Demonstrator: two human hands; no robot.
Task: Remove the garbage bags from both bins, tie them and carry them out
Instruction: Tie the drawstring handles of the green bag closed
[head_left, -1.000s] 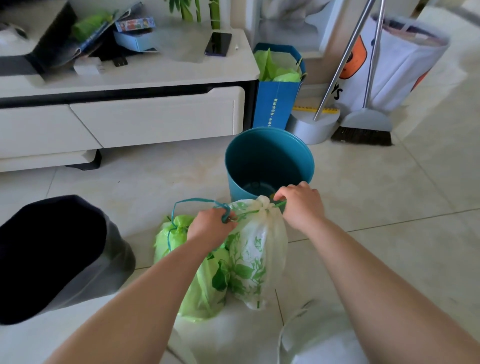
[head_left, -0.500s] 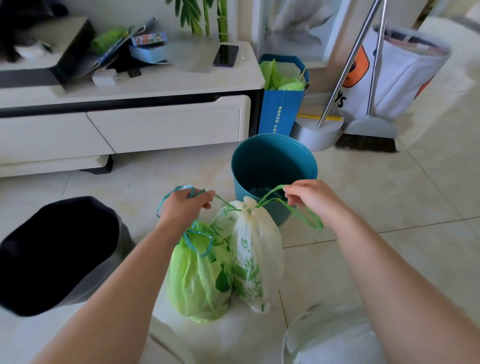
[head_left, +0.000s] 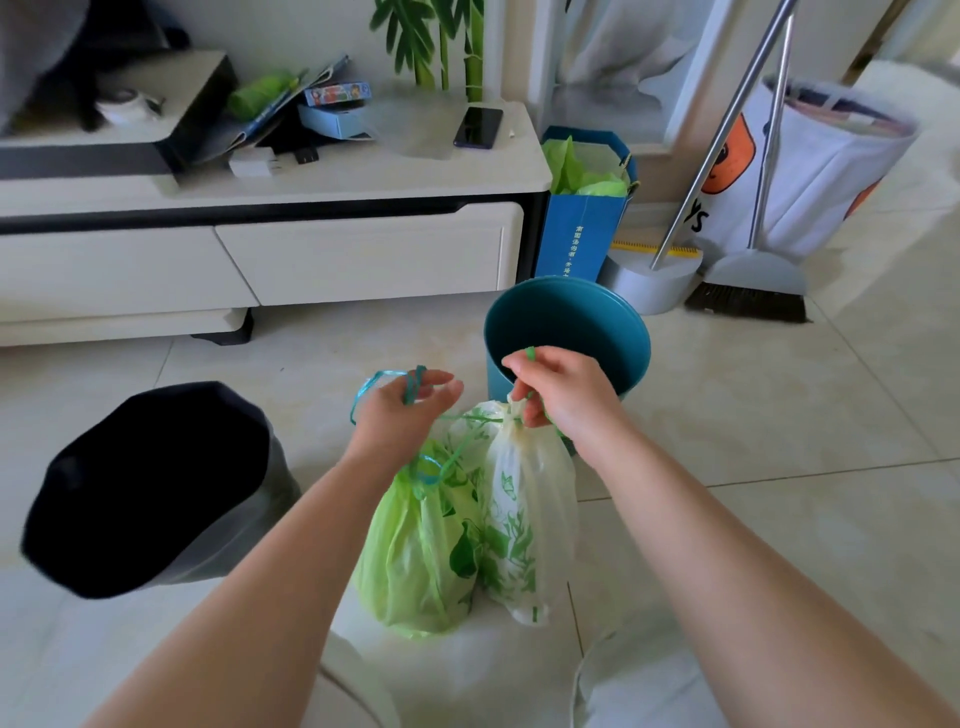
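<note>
Two full garbage bags stand on the tiled floor between my arms: a plain green bag (head_left: 410, 561) on the left and a white bag with green leaf print (head_left: 524, 519) on the right. My left hand (head_left: 402, 410) holds the drawstring loops above the green bag, with its fingers partly spread. My right hand (head_left: 563, 389) pinches the white bag's gathered neck and green drawstring. Behind them is the teal bin (head_left: 613, 312), with no bag in it. The dark grey bin (head_left: 156, 488) stands at the left, its inside black.
A white TV cabinet (head_left: 311, 249) runs along the back, with a phone and boxes on top. A blue paper bag (head_left: 582, 223), a broom with dustpan (head_left: 748, 291) and a white laundry basket (head_left: 810, 171) stand at the back right.
My hands rose from pulling the drawstrings sideways; the right hand came back in and now grips the white bag's neck, while the left hand's fingers loosened around the string loops.
</note>
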